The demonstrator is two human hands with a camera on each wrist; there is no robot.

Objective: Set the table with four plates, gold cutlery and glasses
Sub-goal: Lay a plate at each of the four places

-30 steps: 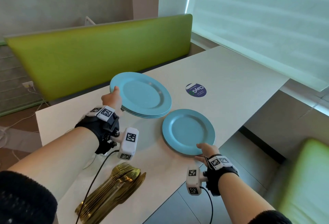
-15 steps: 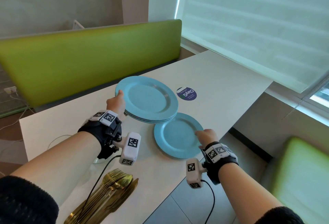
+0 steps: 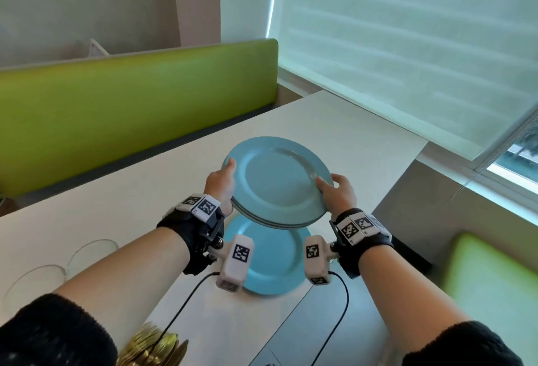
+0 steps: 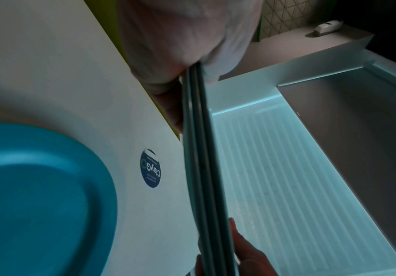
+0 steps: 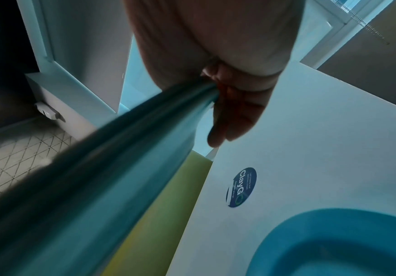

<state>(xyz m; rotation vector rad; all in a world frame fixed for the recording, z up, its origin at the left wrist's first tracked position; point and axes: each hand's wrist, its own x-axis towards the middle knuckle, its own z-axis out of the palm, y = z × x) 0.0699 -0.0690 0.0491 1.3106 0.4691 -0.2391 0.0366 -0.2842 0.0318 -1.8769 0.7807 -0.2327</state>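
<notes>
While the stack of blue plates [image 3: 276, 182] hangs in the air over the tabletop [image 3: 122, 205], both hands clamp its rim: the left hand [image 3: 221, 182] curls round the near-left edge, thumb on top, and the right hand [image 3: 339, 192] pinches the right edge the same way. The left wrist view shows about three rims pressed together edge-on. A single blue plate [image 3: 270, 263] already lies flat on the tabletop directly below, close to the near edge. The chief risk, as I judge it, is the stack tilting: it slopes down toward the person, and smooth plates could slide off one another onto the plate beneath. Peeling one plate off with a single hand leaves the rest on a thin pinch. The glasses [image 3: 90, 252] at the left and the gold cutlery [image 3: 154, 346] at the bottom edge sit near the forearms, so a careless sweep could knock them.
</notes>
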